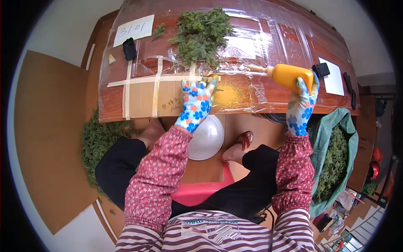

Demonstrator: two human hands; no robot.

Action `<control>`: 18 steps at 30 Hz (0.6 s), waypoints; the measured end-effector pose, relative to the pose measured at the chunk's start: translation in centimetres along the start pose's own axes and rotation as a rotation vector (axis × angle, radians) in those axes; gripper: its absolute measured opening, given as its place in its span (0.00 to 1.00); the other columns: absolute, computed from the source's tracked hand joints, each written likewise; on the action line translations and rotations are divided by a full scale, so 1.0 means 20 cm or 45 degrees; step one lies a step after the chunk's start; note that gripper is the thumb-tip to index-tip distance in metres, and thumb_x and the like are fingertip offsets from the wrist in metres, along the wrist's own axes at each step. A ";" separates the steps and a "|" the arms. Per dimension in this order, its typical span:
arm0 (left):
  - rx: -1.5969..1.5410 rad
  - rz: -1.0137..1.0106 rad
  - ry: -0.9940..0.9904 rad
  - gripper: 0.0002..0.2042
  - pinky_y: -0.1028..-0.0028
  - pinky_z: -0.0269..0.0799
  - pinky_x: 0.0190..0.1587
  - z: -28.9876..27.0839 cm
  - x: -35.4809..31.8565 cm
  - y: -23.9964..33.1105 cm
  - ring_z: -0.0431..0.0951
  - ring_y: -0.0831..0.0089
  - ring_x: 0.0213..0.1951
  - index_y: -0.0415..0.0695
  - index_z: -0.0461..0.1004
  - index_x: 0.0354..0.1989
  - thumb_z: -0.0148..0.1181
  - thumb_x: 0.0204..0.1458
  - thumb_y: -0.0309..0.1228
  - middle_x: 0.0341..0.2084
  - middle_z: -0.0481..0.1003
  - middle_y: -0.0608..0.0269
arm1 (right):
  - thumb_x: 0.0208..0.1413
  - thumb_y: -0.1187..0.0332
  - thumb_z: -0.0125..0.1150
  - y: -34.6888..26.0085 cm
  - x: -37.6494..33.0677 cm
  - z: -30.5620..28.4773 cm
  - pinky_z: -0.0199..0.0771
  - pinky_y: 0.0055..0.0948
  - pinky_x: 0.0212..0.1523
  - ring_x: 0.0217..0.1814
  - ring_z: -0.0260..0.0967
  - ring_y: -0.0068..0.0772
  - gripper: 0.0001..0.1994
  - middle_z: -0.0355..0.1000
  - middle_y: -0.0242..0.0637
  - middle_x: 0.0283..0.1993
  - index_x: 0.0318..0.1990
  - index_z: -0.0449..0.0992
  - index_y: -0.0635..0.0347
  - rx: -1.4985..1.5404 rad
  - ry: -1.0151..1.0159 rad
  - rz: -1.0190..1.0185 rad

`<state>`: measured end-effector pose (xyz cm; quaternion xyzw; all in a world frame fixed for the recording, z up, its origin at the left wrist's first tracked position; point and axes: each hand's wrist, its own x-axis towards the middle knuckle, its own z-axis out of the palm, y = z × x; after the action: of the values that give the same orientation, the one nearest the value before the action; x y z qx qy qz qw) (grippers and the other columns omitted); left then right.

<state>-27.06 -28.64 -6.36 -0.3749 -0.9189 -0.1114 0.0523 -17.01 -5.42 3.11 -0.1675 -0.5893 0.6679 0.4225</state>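
Note:
My right hand [303, 105], in a blue flowered glove, grips a yellow squeeze bottle [289, 75] lying on its side, nozzle pointing left over the table. My left hand [196, 103], in a matching glove, lies flat with fingers spread on the plastic-covered wooden table [268, 38], beside a patch of yellow powder [230, 94]. A pile of green leafy plants [201, 35] lies on the plastic sheet just beyond my left hand.
A white paper note [133, 29], a small black device [129, 48], another black device [321, 69] and white paper [333, 77] lie on the table. Below are a white bowl [206, 138], a pink stool [201, 189], a green sack of plants [336, 164] and greens on the floor [98, 143].

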 end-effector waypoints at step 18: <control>-0.348 -0.349 -0.604 0.13 0.54 0.62 0.46 0.45 -0.87 0.03 0.69 0.55 0.43 0.47 0.73 0.39 0.53 0.48 0.38 0.40 0.71 0.53 | 0.51 0.72 0.58 0.03 -0.05 -0.09 0.60 0.32 0.57 0.53 0.63 0.31 0.20 0.65 0.38 0.48 0.52 0.63 0.61 0.225 0.005 0.204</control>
<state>-14.24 -37.81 -18.10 -0.2666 -0.9240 -0.1493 -0.2301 -15.33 -5.02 1.82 -0.1775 -0.5122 0.7485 0.3820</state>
